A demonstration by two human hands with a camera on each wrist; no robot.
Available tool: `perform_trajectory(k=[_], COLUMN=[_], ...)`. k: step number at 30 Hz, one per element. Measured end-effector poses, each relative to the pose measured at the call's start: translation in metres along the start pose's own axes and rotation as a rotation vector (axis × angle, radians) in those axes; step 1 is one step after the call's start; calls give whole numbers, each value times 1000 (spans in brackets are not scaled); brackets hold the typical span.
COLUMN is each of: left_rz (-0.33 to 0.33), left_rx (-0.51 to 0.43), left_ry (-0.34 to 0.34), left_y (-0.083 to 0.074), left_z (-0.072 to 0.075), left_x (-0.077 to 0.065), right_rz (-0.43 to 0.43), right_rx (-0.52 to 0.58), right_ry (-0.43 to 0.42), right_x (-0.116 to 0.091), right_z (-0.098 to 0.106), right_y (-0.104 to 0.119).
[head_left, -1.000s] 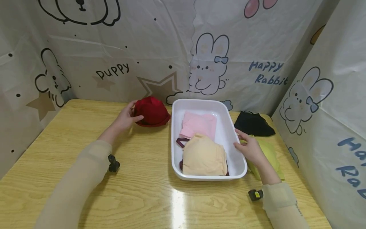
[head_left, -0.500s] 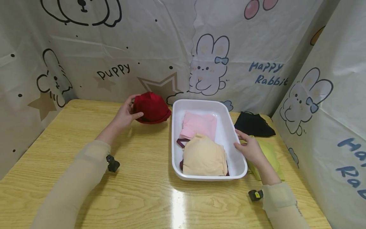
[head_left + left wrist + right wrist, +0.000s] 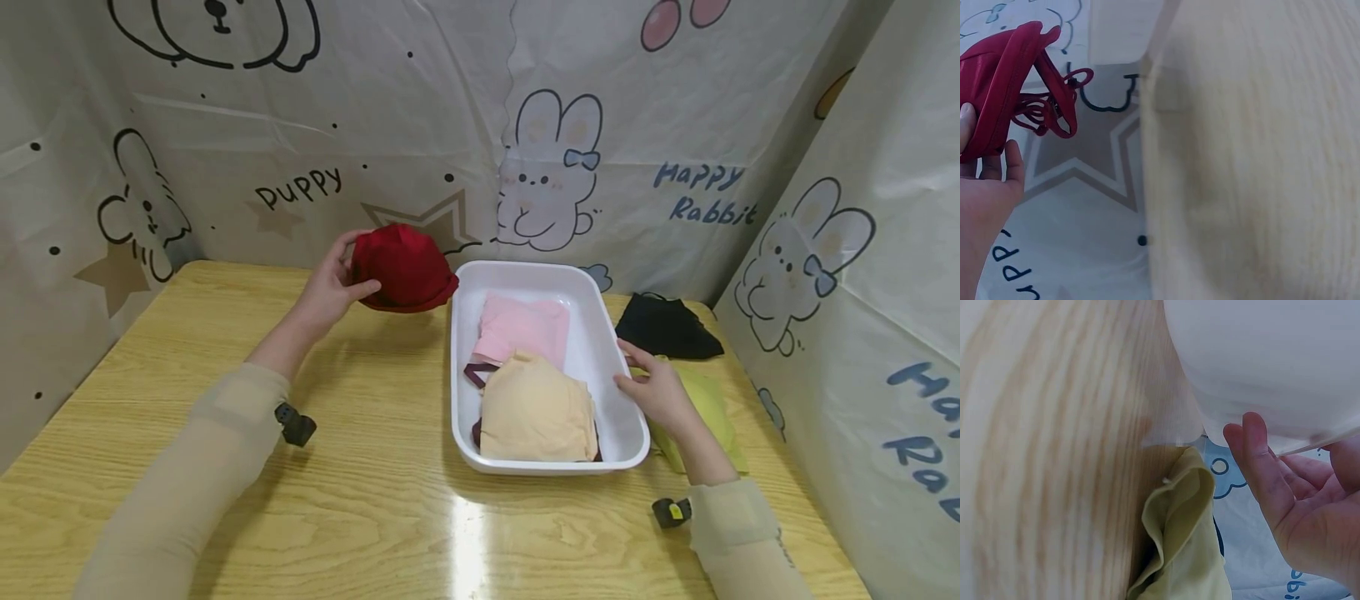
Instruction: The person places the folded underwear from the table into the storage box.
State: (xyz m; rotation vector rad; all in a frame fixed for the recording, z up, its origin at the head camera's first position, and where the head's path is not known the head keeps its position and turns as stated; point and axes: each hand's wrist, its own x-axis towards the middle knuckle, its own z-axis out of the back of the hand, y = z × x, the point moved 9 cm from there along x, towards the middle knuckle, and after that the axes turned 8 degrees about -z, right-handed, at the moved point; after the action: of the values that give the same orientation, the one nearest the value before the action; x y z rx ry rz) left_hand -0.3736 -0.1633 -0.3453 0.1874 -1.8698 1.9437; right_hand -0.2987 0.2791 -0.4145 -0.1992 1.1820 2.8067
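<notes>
My left hand (image 3: 327, 283) holds a folded red bra (image 3: 405, 268) above the table at the back, just left of the white plastic tub (image 3: 467, 446). Thin red straps (image 3: 1054, 109) dangle from it in the left wrist view. My right hand (image 3: 660, 392) grips the tub's right rim, its thumb at the rim and its fingers against the outer wall in the right wrist view. Inside the tub, a folded beige bra (image 3: 536, 408) lies at the near end, partly over a pink folded garment (image 3: 525, 325). Dark maroon fabric (image 3: 480, 372) peeks out beneath the beige one.
Right of the tub, a black folded garment (image 3: 666, 325) lies at the back on the wooden table (image 3: 360, 500). A yellow-green garment (image 3: 705, 408) is nearer, partly behind my right forearm. A printed cloth backdrop (image 3: 420, 108) encloses the back and sides.
My left hand has raised the red bra off the table and brought it slightly right, towards the tub. My right hand and the tub stay where they were.
</notes>
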Motion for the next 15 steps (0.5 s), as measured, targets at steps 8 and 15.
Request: perform_trajectory(k=[8,15], left_rz=[-8,-40], left_rx=[-26,-34], left_ry=[-20,-22], left_y=[-20,-38], left_z=[-5,-16], left_x=[4,7], right_rz=[-3,-15], right_rx=[-9,-11], right_ry=[-1,5], right_x=[0,0], right_z=[0,0], right_y=[-1,-2])
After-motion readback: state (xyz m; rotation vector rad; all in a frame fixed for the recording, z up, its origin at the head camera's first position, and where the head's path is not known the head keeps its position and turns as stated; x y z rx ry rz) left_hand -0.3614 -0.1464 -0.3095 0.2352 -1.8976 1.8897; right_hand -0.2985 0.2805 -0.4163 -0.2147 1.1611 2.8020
